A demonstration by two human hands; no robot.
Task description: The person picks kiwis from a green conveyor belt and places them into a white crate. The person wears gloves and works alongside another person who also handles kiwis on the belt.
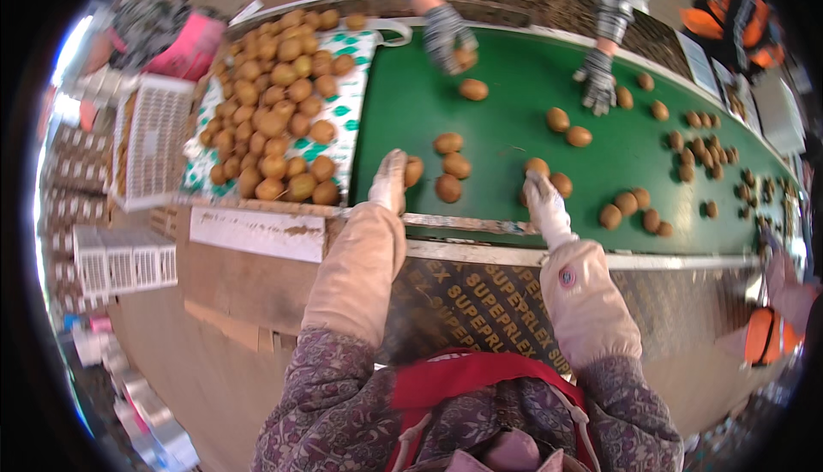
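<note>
My left hand (389,182), in a pale glove, is on the green conveyor belt (495,195) near its left end. Its straight fingers lie along the left side of a kiwifruit (413,171); whether they grip it is hidden. Farther right, my gloved right hand (545,200) reaches down among loose kiwifruit. One fruit (536,166) shows just beyond its fingertips, another (561,184) at its right side, and a third is partly covered at its left. Between my hands, three kiwifruit (456,166) form a short column on the belt.
A large heap of kiwifruit (270,118) rests on a green-and-white patterned sheet (350,108) at left. Across the belt, a co-worker's left-side gloved hand (448,38) holds a fruit; the other (598,80) touches the belt. White plastic crates (154,144) stand left. More fruit (704,150) lies right.
</note>
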